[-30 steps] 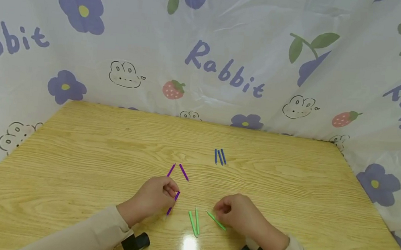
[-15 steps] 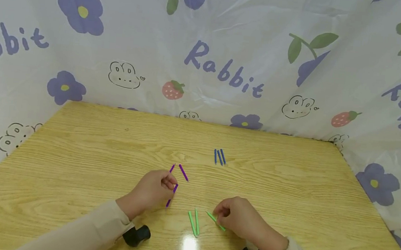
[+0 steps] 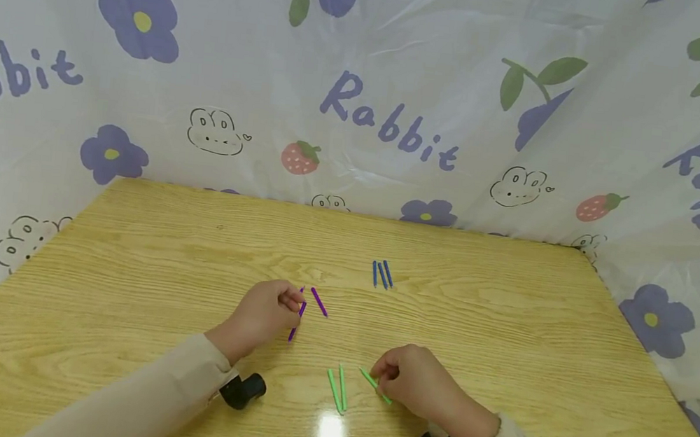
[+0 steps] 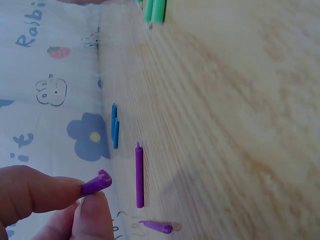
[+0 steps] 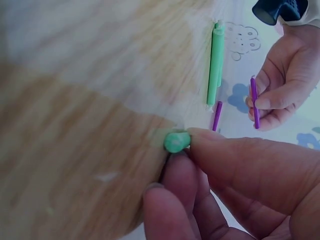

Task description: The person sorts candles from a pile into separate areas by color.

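A purple stick [image 4: 96, 185] was pinched over the bench [image 3: 197, 232] by the left hand [image 3: 265, 312], a green stick [image 5: 176, 142] by the right hand [image 3: 417, 380], in fingertip grips presumably suited to their slimness; blue sticks [image 3: 382, 276] were grouped beyond, seemingly by colour.

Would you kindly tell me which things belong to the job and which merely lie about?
In the job:
purple stick, pinched by the left hand
green stick, pinched by the right hand
probably two more purple sticks and two more green sticks

Apparently just lying about:
three blue sticks, touched by neither hand
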